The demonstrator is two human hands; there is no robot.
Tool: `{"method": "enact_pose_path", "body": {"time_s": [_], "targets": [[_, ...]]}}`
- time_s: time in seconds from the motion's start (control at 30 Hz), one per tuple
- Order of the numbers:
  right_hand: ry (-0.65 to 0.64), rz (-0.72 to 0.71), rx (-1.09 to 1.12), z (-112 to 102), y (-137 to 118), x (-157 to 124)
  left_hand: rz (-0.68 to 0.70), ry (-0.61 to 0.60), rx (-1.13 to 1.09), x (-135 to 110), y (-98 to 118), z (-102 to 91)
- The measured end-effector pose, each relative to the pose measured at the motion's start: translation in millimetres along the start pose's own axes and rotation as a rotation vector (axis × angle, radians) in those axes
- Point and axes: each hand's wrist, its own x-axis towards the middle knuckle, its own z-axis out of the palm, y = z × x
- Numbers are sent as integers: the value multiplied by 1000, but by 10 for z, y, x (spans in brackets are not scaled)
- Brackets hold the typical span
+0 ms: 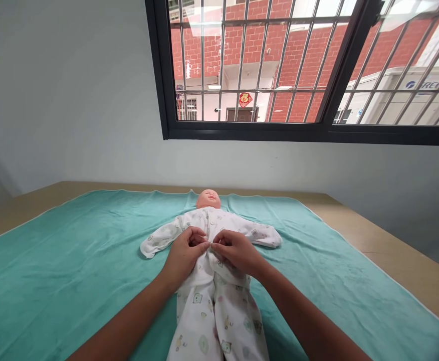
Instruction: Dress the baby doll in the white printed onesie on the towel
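A baby doll (209, 198) lies on its back, head toward the wall, dressed in a white printed baby top (227, 220) and matching baby pants (238, 321). The sleeves spread out to both sides and cover the doll's hands. My left hand (188, 250) pinches the top's front edge at the middle of the belly. Right beside it, my right hand (236, 250) pinches the other side of the same front opening. Both sets of fingertips nearly meet; any fastener between them is too small to make out.
A green blanket (72, 265) lies under the doll, spread over a wooden table (377, 230). Behind the table stands a pale wall (72, 100) with a dark-framed, barred window (249, 131).
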Motion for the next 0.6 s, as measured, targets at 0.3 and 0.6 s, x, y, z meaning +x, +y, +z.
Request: {"method": "enact_pose_path", "body": {"time_s": [0.3,0.6], "targets": [[70,63,217,10,118,39,144,44,157,-34,-85,42],[362,-268,-132,246,185,-157,474,202,397,-159,-309,119]]}}
